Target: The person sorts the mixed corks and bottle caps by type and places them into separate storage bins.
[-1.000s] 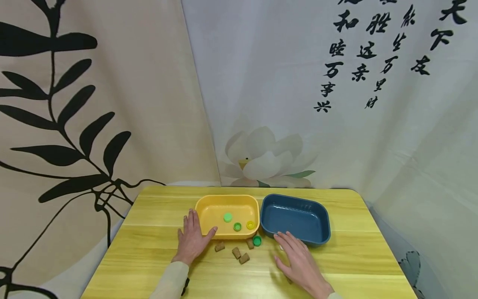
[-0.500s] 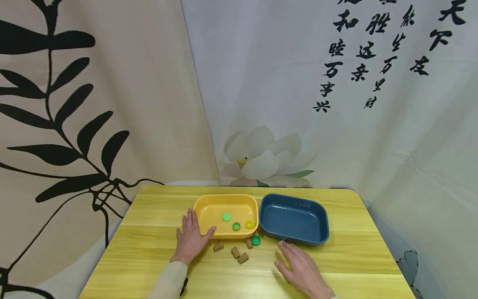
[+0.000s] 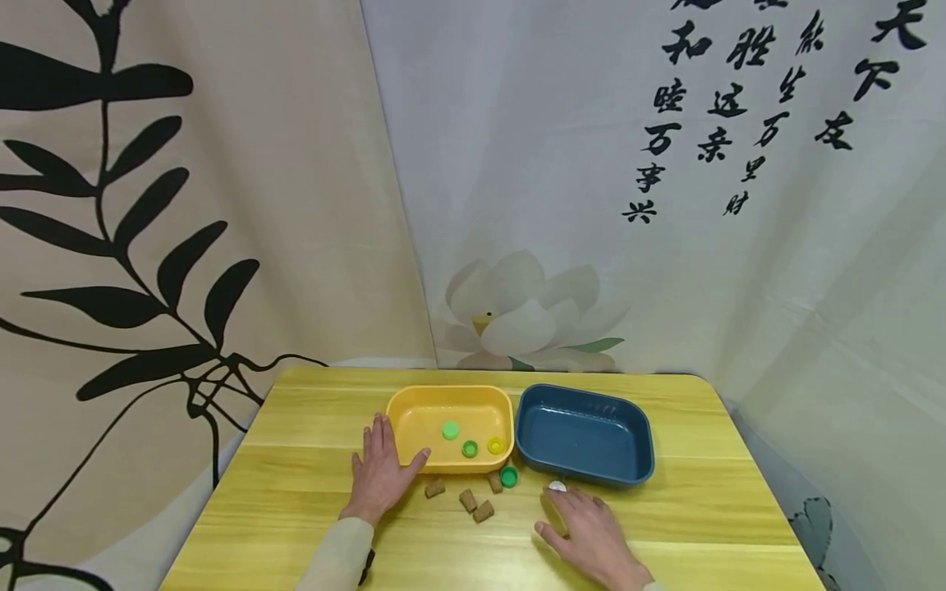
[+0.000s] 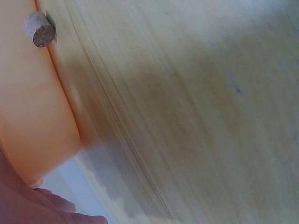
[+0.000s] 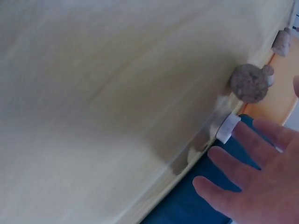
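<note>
My left hand (image 3: 380, 476) lies at the left front corner of a yellow tray (image 3: 395, 396), fingers straight along its left side, thumb spread at the front rim. Inside lie a light green bottle cap (image 3: 451, 430), a green cap (image 3: 470, 449) and a yellow cap (image 3: 496, 446). My right hand (image 3: 587, 533) is over the table with fingers extended. A white bottle cap (image 3: 557, 486) shows at its fingertips, just in front of a blue tray (image 3: 584, 469); in the right wrist view the cap (image 5: 228, 128) meets one fingertip.
Another green cap (image 3: 508, 477) lies before the yellow tray's right corner. Several corks are scattered between my hands, among them one cork (image 3: 434, 488) on the left and another cork (image 3: 484, 512) nearer me. A printed curtain (image 3: 517, 205) hangs behind the table.
The right hand has shifted slightly back towards me, away from the blue tray's edge. The white cap, hidden half a second ago, now shows past its fingertips. My left hand stays put.
</note>
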`<state>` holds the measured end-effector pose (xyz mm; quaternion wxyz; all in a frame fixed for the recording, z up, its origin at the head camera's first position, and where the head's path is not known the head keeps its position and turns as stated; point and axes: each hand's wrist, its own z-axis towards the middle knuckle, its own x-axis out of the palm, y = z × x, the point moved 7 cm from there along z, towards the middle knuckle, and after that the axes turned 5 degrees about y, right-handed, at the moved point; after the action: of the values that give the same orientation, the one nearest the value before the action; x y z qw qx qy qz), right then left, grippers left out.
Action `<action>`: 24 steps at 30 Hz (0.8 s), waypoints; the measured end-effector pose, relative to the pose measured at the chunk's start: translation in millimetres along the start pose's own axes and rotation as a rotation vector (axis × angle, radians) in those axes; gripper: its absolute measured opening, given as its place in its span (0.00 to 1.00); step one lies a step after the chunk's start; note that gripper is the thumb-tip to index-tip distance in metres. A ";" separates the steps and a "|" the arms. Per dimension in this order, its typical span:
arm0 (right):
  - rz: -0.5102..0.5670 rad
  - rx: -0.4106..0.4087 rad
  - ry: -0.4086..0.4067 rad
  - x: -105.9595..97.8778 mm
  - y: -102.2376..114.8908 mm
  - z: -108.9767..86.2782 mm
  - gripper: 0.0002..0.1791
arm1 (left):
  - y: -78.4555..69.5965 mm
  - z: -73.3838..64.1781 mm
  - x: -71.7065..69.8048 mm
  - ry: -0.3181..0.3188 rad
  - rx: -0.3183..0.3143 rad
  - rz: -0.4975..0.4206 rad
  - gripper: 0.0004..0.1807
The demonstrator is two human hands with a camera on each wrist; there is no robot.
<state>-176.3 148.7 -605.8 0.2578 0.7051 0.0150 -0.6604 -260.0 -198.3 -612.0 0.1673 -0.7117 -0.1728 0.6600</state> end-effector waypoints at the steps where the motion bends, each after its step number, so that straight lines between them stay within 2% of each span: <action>1: 0.013 -0.010 0.013 0.3 2.3 -0.2 0.33 | 0.1 0.2 0.1 0.000 0.001 0.002 0.65; 4: 0.042 -0.053 0.024 -0.9 9.9 -1.5 0.31 | 0.1 0.5 -0.3 -0.002 0.002 0.002 0.65; 8: 0.016 -0.083 -0.025 -3.3 15.0 -1.7 0.28 | 0.5 0.6 -1.3 -0.006 -0.001 0.001 0.65; 11: -0.021 -0.058 -0.056 -4.1 13.5 -0.6 0.29 | 0.8 0.5 -1.9 -0.007 -0.003 0.003 0.65; 17: -0.070 -0.004 -0.043 -0.4 11.2 2.6 0.32 | 0.7 0.0 -0.8 0.002 -0.008 0.001 0.65; 24: -0.164 0.019 -0.160 -1.2 15.2 6.5 0.29 | -1.2 -2.0 -1.5 -0.041 0.011 0.000 0.64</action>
<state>-177.0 133.4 -599.4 0.1966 0.6489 0.0458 -0.7336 -258.2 -197.9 -610.0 0.1675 -0.6970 -0.1727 0.6755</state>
